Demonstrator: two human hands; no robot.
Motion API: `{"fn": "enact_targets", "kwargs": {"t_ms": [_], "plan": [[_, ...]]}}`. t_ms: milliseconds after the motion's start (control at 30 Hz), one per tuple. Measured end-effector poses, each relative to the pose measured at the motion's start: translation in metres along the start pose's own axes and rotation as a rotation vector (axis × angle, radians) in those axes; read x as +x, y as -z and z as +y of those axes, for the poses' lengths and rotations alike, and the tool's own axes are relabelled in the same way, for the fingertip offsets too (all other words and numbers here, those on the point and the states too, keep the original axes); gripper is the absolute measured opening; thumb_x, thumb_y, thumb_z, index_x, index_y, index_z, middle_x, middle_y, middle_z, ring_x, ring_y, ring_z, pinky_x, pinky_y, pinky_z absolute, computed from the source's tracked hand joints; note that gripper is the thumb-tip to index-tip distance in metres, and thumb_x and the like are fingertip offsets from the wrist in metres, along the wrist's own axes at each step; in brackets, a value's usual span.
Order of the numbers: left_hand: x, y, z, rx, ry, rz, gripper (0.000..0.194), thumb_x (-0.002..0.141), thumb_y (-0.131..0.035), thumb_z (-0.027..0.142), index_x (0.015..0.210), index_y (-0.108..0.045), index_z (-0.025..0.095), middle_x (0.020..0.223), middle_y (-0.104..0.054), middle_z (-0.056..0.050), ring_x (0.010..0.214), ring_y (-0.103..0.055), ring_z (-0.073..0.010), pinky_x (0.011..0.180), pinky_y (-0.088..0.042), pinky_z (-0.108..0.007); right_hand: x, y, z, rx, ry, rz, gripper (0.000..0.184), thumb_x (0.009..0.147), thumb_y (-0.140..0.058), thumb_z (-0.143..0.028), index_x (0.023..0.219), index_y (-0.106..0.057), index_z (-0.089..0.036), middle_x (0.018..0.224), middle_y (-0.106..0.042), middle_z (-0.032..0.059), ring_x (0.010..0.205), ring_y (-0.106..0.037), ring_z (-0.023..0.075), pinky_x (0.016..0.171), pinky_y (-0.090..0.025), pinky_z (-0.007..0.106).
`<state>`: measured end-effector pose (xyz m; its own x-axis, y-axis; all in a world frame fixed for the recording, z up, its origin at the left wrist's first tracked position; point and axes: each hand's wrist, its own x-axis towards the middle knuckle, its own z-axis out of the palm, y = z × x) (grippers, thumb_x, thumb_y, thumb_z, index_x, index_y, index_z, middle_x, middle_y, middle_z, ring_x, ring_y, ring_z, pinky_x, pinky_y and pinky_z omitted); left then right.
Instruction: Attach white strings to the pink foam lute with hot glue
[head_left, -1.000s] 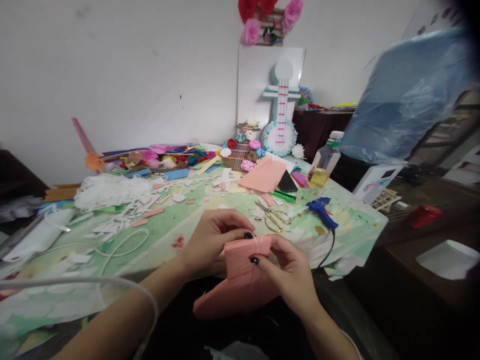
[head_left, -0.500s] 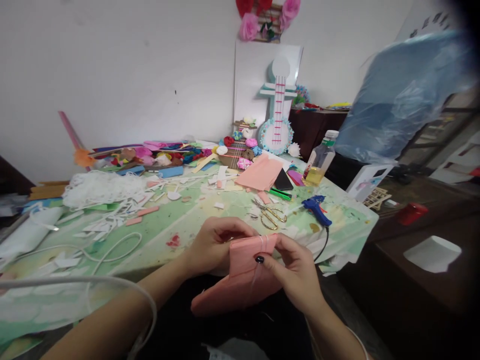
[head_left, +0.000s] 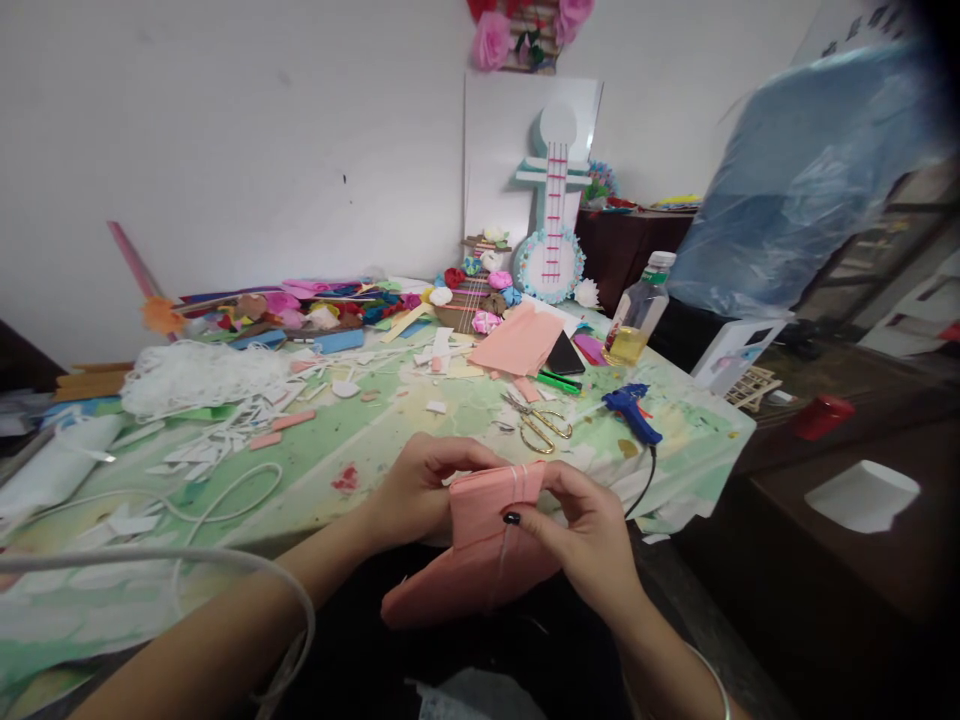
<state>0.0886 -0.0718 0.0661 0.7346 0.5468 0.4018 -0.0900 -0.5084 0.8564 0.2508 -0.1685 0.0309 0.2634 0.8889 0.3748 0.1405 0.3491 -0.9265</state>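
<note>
Holding the pink piece over the lap, just in front of the table, the right hand has it clamped: its thumb presses on the near face, while the other fingers go behind and are mostly hidden. The left hand is at the upper left edge of the piece; its fingertips disappear behind it, so I cannot tell whether they pinch or only touch. White string passes in two strands near the top of the piece, beside the right thumb, and a fainter line runs down the face; where it ends is not possible to see. Beyond the hands lie the scissors, their tips hard to make out, and the glue gun, whose cord goes out of sight behind the right hand. A pale cloth is cut off by the bottom border, and the flowers on the wall by the top one.
</note>
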Motion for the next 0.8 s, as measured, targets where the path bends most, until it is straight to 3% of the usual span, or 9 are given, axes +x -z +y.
{"fn": "enact_targets", "kwargs": {"t_ms": [200, 333, 433, 600, 700, 800], "plan": [[-0.001, 0.0, -0.003, -0.047, -0.065, 0.015, 0.021, 0.08, -0.066, 0.017, 0.101, -0.064, 0.018, 0.081, -0.076, -0.004, 0.067, -0.067, -0.012, 0.061, -0.049, -0.019, 0.0, -0.002, -0.002, -0.025, -0.006, 0.026, 0.01, 0.07, -0.075, -0.021, 0.076, -0.068, -0.019, 0.072, -0.07, -0.0003, 0.071, -0.063, 0.0143, 0.068, -0.049, 0.023], [-0.001, 0.003, -0.003, 0.114, -0.09, -0.051, 0.012, 0.08, -0.066, 0.02, 0.087, -0.072, 0.013, 0.079, -0.075, -0.007, 0.067, -0.067, -0.0146, 0.062, -0.05, -0.021, 0.0, -0.001, -0.002, -0.032, 0.006, 0.03, 0.009, 0.07, -0.075, -0.021, 0.077, -0.068, -0.019, 0.073, -0.07, 0.0001, 0.071, -0.063, 0.0143, 0.068, -0.048, 0.023], [-0.001, 0.005, -0.004, 0.112, -0.088, -0.081, 0.016, 0.082, -0.064, 0.023, 0.087, -0.074, 0.012, 0.08, -0.075, -0.008, 0.07, -0.067, -0.0164, 0.065, -0.05, -0.022, -0.002, -0.001, -0.001, -0.04, 0.007, 0.029, 0.009, 0.071, -0.074, -0.021, 0.076, -0.068, -0.019, 0.072, -0.069, 0.0001, 0.07, -0.062, 0.0144, 0.067, -0.049, 0.023], [-0.003, 0.01, -0.006, -0.054, 0.009, -0.155, 0.026, 0.087, -0.056, 0.028, 0.099, -0.073, 0.012, 0.096, -0.073, -0.012, 0.085, -0.067, -0.022, 0.075, -0.051, -0.029, 0.0, -0.001, 0.002, -0.068, 0.005, 0.04, 0.01, 0.073, -0.074, -0.024, 0.078, -0.067, -0.018, 0.075, -0.07, 0.0022, 0.074, -0.063, 0.0169, 0.072, -0.05, 0.027], [-0.005, 0.008, -0.007, -0.237, 0.044, -0.179, 0.039, 0.078, -0.066, 0.036, 0.109, -0.07, 0.012, 0.106, -0.07, -0.014, 0.1, -0.064, -0.0286, 0.087, -0.05, -0.036, 0.002, -0.001, 0.005, -0.083, 0.009, 0.057, 0.013, 0.074, -0.074, -0.027, 0.078, -0.066, -0.018, 0.076, -0.069, 0.0032, 0.074, -0.063, 0.018, 0.072, -0.051, 0.029], [-0.008, -0.003, -0.005, -0.319, 0.107, -0.05, 0.048, 0.07, -0.074, 0.04, 0.109, -0.068, 0.013, 0.103, -0.07, -0.013, 0.098, -0.065, -0.0285, 0.085, -0.051, -0.037, 0.004, -0.002, 0.006, -0.133, 0.03, 0.088, 0.014, 0.076, -0.072, -0.029, 0.078, -0.064, -0.018, 0.075, -0.068, 0.0032, 0.073, -0.063, 0.0182, 0.07, -0.051, 0.029]]}}
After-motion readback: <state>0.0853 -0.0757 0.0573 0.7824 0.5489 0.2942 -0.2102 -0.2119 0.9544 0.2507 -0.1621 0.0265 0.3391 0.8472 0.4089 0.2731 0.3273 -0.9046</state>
